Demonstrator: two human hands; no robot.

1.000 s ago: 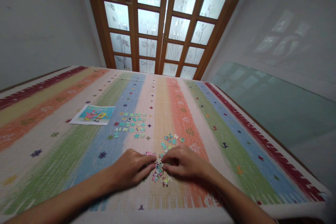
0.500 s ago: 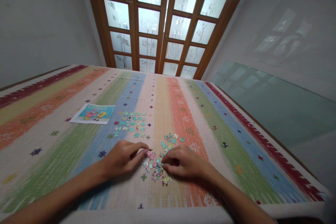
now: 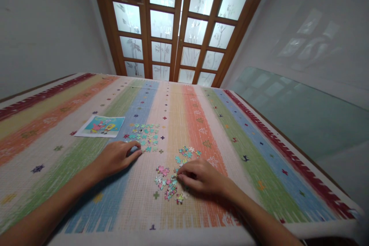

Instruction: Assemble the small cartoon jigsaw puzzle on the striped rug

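Note:
My left hand (image 3: 119, 157) is closed in a pinch at the lower edge of the laid-out puzzle pieces (image 3: 148, 137), which lie in loose rows. A small puzzle piece seems to be between its fingertips, mostly hidden by them. My right hand (image 3: 203, 177) rests at the right side of a loose heap of puzzle pieces (image 3: 170, 189), thumb and forefinger brought together over its edge; what they hold, if anything, is hidden. Pink pieces (image 3: 163, 170) lie at the heap's upper left. More turquoise and yellow pieces (image 3: 187, 152) spread beyond the right hand.
A printed picture card (image 3: 100, 126) with cartoon figures lies left of the rows. Underneath everything is a striped tablecloth (image 3: 138, 207). Wooden doors with glass panes (image 3: 190, 30) stand past the far edge, and a greenish glass panel (image 3: 300, 103) leans at the right wall.
My left hand has moved left and away from me, from the heap to the laid-out rows, uncovering the pink pieces. The right hand has stayed nearly in place by the heap.

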